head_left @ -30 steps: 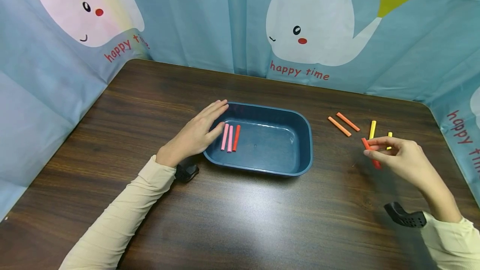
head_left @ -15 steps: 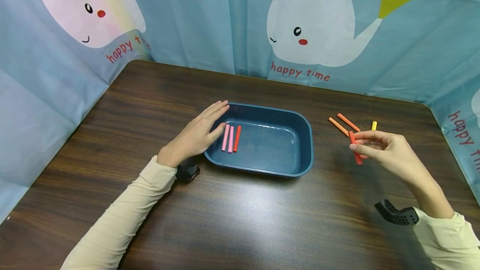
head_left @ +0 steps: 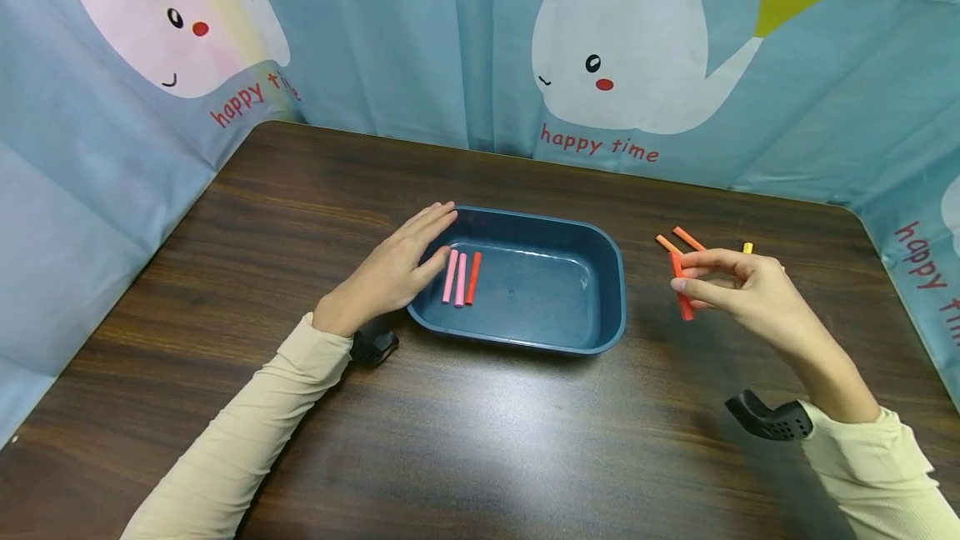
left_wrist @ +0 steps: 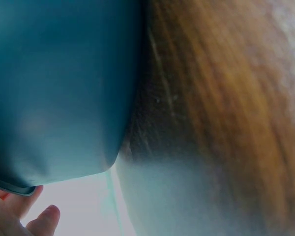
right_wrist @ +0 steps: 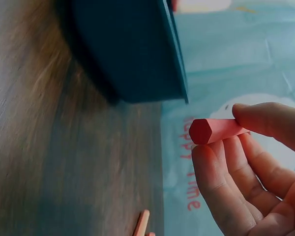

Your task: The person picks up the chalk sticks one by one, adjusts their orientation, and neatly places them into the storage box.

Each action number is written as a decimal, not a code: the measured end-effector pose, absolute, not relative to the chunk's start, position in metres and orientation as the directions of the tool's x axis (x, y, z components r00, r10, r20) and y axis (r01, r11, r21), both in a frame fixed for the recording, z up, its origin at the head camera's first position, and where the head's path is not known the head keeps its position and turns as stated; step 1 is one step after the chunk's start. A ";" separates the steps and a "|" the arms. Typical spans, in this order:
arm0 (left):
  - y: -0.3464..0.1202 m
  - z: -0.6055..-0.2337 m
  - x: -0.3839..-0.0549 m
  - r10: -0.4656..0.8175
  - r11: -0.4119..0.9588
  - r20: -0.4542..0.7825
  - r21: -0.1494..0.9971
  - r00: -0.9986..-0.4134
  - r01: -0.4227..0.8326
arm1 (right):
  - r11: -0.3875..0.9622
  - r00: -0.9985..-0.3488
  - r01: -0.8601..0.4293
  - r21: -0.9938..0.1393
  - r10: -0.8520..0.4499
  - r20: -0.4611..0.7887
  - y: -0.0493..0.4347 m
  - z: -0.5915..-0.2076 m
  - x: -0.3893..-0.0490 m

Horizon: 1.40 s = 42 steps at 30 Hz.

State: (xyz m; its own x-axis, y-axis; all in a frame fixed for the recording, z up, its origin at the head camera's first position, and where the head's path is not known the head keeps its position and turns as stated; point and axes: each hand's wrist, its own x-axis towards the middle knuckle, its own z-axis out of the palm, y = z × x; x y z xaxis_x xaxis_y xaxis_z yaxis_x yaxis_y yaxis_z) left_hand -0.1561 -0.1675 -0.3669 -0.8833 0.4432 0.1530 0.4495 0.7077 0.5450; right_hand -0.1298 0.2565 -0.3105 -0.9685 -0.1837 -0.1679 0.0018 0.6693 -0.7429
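Note:
In the head view my right hand [head_left: 750,286] pinches a red six-sided crayon [head_left: 681,286] between thumb and fingers, above the table to the right of the basin. The right wrist view shows the flat end of this crayon [right_wrist: 201,131] sticking out past the fingertips. My left hand [head_left: 386,273] rests on the left end of the dark blue basin [head_left: 517,343], fingers extended along its rim and thumb over the edge. Inside, toward the left, lie a red crayon [head_left: 473,278] and two pink crayons [head_left: 461,280].
Behind the right hand lie an orange crayon [head_left: 688,238] and a lighter orange crayon [head_left: 667,244]. A yellow crayon [head_left: 747,247] is mostly hidden by that hand. A blue whale-print curtain [head_left: 495,40] hangs along the wooden table's [head_left: 322,182] back edge.
My right hand has moved left toward the basin with the red crayon, now overlapping the orange crayons and covering more of the yellow ones. The left hand and basin have stayed put.

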 end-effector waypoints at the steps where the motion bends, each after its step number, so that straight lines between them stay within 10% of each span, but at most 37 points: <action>1: -0.167 -0.367 -0.156 0.442 0.708 0.153 0.545 -0.884 0.449 | 0.656 -0.968 -0.001 -0.755 -0.190 -0.164 0.254 -0.311 -0.130; 42: -0.168 -0.366 -0.157 0.438 0.717 0.139 0.542 -0.888 0.438 | 0.348 -0.894 0.020 -0.937 -0.413 -0.172 0.167 -0.315 -0.154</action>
State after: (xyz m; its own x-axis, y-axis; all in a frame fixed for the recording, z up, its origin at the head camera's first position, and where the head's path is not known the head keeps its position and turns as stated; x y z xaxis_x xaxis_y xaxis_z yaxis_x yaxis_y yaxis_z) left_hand -0.1566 -0.1676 -0.3662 -0.8882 0.4379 0.1391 0.4384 0.7173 0.5416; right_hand -0.1543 0.1675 -0.3150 -0.8941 -0.4134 -0.1725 0.0198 0.3482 -0.9372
